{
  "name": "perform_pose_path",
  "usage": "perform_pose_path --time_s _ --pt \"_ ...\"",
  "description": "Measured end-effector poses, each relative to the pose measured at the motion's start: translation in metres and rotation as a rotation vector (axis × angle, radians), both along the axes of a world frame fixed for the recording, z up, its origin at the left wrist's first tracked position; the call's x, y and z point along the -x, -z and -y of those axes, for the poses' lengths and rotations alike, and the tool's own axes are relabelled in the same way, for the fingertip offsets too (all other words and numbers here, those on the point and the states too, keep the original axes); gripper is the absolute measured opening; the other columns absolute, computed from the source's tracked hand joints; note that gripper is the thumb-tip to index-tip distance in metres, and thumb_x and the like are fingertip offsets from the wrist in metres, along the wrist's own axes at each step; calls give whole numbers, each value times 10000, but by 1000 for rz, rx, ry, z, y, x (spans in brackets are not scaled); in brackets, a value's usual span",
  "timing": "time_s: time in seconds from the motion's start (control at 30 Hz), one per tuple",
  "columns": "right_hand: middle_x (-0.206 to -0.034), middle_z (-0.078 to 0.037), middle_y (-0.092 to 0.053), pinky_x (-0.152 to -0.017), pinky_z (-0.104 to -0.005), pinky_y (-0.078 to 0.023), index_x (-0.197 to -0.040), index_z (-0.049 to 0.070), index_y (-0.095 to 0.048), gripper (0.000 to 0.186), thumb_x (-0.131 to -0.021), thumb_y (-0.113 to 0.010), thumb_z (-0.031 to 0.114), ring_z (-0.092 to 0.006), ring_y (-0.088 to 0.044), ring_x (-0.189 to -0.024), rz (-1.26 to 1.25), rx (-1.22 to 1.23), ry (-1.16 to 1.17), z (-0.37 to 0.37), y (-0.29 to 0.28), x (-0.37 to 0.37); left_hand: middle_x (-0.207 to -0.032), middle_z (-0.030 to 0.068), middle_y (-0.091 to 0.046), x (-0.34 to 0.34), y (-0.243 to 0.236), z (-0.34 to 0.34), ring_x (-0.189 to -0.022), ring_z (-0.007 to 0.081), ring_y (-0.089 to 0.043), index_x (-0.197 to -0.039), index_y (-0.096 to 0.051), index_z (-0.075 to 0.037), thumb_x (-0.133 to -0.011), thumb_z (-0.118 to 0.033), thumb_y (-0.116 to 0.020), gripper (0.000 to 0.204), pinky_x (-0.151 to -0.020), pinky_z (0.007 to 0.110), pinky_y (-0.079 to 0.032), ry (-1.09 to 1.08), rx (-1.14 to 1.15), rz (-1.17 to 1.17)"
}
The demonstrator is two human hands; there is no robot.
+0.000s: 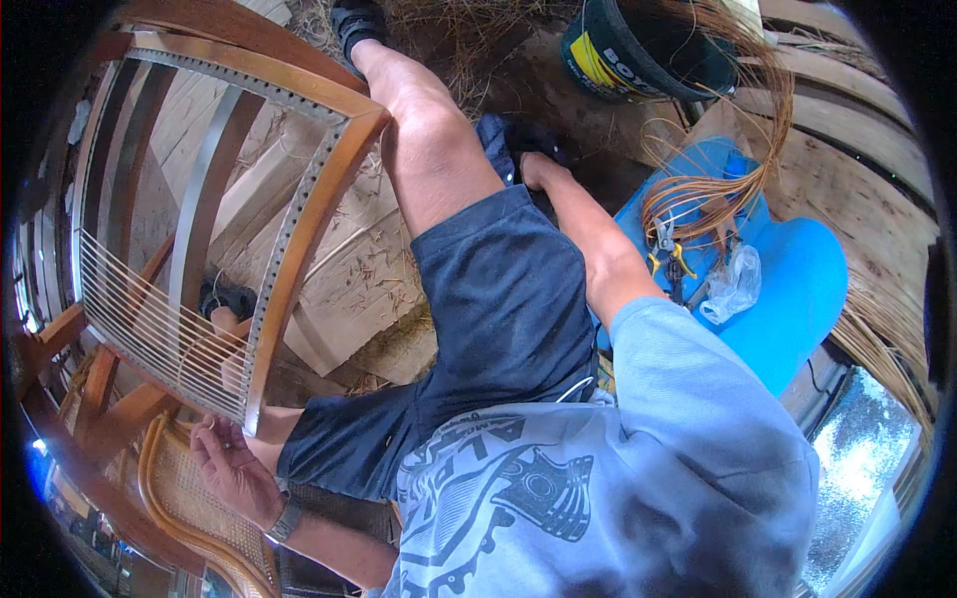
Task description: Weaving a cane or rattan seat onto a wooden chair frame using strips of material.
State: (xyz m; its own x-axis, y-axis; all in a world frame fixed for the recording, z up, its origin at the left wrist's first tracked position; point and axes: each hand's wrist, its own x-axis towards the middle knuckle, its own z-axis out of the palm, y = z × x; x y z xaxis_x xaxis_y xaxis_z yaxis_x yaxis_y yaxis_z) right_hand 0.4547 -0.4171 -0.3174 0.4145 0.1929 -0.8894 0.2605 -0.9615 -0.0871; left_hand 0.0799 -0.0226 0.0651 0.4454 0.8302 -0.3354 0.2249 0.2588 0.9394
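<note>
A wooden chair frame [299, 214] with a row of small holes stands tilted at my left. Pale cane strands [164, 324] run side by side across its near end; the rest of the opening is bare. Just below the frame's near corner is my left hand [234, 468], its fingers curled together at the edge. What they pinch, if anything, is too small to make out. My right arm stretches forward past my thigh, and my right hand [538, 169] reaches down beside a dark cloth [495, 145]. Its fingers are hidden.
A blue plastic seat [797, 284] at the right bears yellow-handled pliers [670, 257], a clear plastic bag [734, 284] and a bundle of brown cane [698, 194]. A dark bucket [598, 55] stands behind. A woven cane panel [189, 478] lies below my left hand.
</note>
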Motion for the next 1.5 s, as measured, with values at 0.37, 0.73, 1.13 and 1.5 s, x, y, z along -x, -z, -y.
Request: perform_pose_path --time_s 0.37,0.73,1.13,1.5 --pt "-1372 -301 -493 -1072 -448 -413 -1445 -49 -344 813 -798 -640 343 -390 -508 -1275 255 -128 552 -32 -37 4 -1110 88 -633 5 1 3 -1011 160 -611 -1137 -572 -22 -1014 -177 -537 201 -895 288 -502 -56 -46 -57" --pt "-1252 -190 -615 -984 -383 -444 -1320 -50 -529 921 -791 -638 697 -325 -602 -1120 287 -540 1265 -27 -55 -17 -1129 96 -624 6 3 1 -1006 164 -607 -1150 -560 -20 -1014 -169 -538 203 -896 287 -494 -58 -8 -37" --pt "-1474 -281 -357 -1082 -543 -356 -1514 104 -248 1238 -589 -748 758 -419 -403 -1345 498 -301 694 23 -105 -12 -1130 103 -635 6 4 5 -1009 162 -610 -1161 -564 -17 -1013 -166 -536 212 -901 285 -504 -39 17 -34" --pt "-1321 -254 -545 -1061 -529 -349 -1435 53 -315 1066 -650 -759 622 -373 -509 -1265 209 -237 346 47 -15 -48 -1129 110 -636 12 -12 7 -1008 169 -620 -1141 -569 -11 -1011 -161 -537 201 -907 294 -512 -11 -35 -17"
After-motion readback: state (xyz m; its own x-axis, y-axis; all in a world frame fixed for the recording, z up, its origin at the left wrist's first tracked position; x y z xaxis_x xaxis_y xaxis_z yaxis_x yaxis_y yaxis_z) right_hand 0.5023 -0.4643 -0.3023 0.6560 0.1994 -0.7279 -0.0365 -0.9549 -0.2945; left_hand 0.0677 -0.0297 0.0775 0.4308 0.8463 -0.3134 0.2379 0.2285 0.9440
